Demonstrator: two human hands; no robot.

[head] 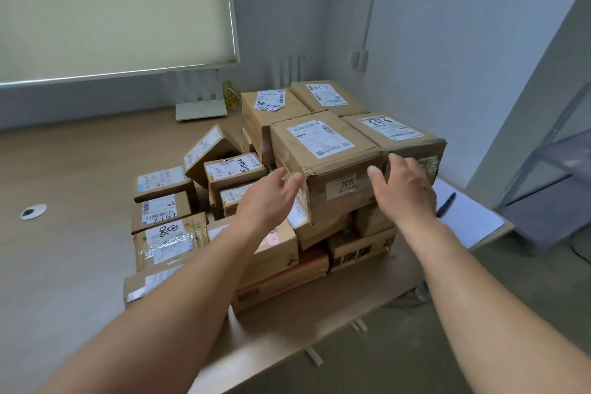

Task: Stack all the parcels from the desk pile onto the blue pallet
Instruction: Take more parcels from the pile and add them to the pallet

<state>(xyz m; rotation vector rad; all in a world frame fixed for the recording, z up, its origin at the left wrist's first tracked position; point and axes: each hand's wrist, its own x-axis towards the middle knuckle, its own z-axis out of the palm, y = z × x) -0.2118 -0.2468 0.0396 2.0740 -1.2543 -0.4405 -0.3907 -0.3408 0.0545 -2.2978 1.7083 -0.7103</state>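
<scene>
A pile of brown cardboard parcels with white labels covers the right part of the wooden desk [64,169]. On top at the front sits a large parcel marked 705 [329,166]. My left hand [271,198] is at its left front corner, fingers straight, and my right hand [403,189] is at its right side, fingers relaxed. Neither hand grips the box. Small parcels [163,201] lie lower on the left of the pile. The blue pallet is not in view.
A white router [201,107] stands at the back of the desk under a window blind. A paper sheet with a pen [446,205] lies at the desk's right edge. A grey metal shelf [550,169] stands to the right. A cable hole [33,211] is on the left.
</scene>
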